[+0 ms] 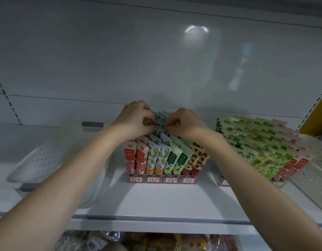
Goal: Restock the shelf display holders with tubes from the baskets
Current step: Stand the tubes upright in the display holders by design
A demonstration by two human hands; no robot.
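Pinching flat crimped tube point(161, 117) w/ fingers point(172, 123)

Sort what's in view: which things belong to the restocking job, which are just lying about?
Job: left hand, right hand, both pinching the blue floral tubes at the back of the centre holder; right holder; left basket; right basket.
Lying about: bagged goods on the shelf below; yellow panel at far right.
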